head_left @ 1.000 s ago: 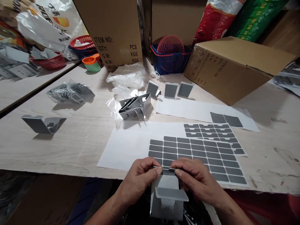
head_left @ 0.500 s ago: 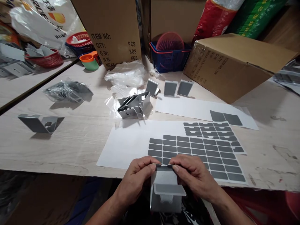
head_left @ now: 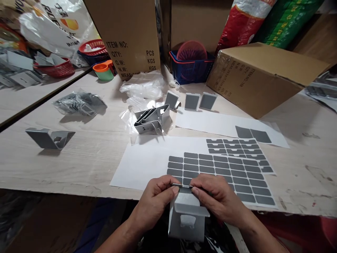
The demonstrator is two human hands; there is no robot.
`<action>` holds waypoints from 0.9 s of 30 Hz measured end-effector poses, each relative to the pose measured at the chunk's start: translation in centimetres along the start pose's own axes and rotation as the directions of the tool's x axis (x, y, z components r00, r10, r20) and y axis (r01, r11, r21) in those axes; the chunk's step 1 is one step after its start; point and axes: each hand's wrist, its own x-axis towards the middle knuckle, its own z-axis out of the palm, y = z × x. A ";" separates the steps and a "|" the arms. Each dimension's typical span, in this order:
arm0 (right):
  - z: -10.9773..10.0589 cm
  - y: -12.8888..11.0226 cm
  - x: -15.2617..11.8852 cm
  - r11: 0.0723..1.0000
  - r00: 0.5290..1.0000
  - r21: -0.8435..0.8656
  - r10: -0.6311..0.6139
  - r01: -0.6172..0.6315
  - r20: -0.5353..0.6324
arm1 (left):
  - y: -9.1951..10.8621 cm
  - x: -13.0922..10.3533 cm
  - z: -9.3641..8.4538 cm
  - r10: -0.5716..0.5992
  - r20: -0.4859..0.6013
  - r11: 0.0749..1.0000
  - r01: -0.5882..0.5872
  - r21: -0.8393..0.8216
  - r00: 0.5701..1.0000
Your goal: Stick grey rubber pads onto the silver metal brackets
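Observation:
At the table's front edge I hold a bent silver metal stand (head_left: 187, 228), which looks like a phone stand. My left hand (head_left: 155, 198) pinches the left end of its far edge between thumb and fingers. Its right end is gripped the same way by my right hand (head_left: 217, 196). A dark grey strip lies along that edge, between the two thumbs. Just beyond my fingers is a sheet of grey rounded stickers (head_left: 221, 163) on white backing, with a bare white part at the left. Another sheet, of notched grey stickers (head_left: 233, 146), lies partly under it.
Nested metal stands (head_left: 152, 119) sit on plastic bags mid-table, and a single stand (head_left: 50, 138) is at left. Three padded stands (head_left: 192, 101) stand behind a white sheet (head_left: 205, 118). A bagged bundle (head_left: 80, 102), cartons (head_left: 263, 77) and a blue basket (head_left: 191, 72) are farther back.
The view has shifted slightly. The stand in my hands has tilted a little, showing more of its lower cutout. Both hands still pinch its far edge, with the thumbs slightly moved.

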 end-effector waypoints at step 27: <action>2.4 1.5 -0.7 0.779 0.937 0.600 0.323 -0.184 -0.131 | 1.6 0.0 -1.1 -0.001 -0.104 0.986 -0.016 -0.166 0.995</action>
